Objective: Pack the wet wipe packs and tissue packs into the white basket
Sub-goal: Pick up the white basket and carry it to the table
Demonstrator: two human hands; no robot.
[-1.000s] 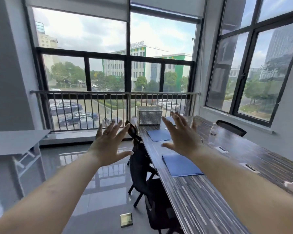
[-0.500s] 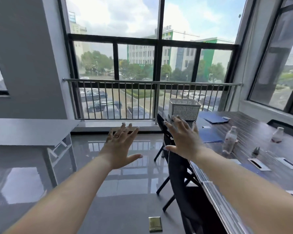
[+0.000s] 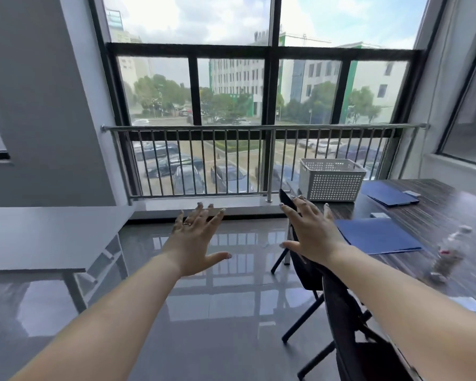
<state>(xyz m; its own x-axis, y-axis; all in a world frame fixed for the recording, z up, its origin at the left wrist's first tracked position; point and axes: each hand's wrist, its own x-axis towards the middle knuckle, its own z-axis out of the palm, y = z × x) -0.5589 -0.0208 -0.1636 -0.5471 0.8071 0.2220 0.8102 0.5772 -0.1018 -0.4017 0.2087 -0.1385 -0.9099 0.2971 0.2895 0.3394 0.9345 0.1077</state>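
a glossy grey floor (image 3: 220, 312) runs out to a wall of tall windows (image 3: 259, 86) with a steel railing (image 3: 259, 127) across them; a grey shelf unit (image 3: 39, 240) stands on the left and a dark striped counter (image 3: 451, 215) on the right.

from the head view, the only one: the left hand (image 3: 195, 240) and right hand (image 3: 312, 235) are both stretched out in front with fingers spread wide, holding nothing. the white basket (image 3: 331, 178) sits at the far end of the counter by the railing, well beyond the right hand. no wet wipe packs or tissue packs can be picked out; they may lie out of frame.

likely trouble: two black chairs (image 3: 344, 320) stand along the counter's near edge, directly under the right forearm, so an arm swung down or a step to the right could catch a chair back. a clear bottle (image 3: 448, 254), blurred, stands close to the counter's edge and looks easy to knock over when reaching across. blue folders (image 3: 377, 237) lie between the hands and the basket; packs slid along the counter could snag on them.

open room is wide over the floor on the left and centre; on the right, the chairs crowd the approach to the counter.
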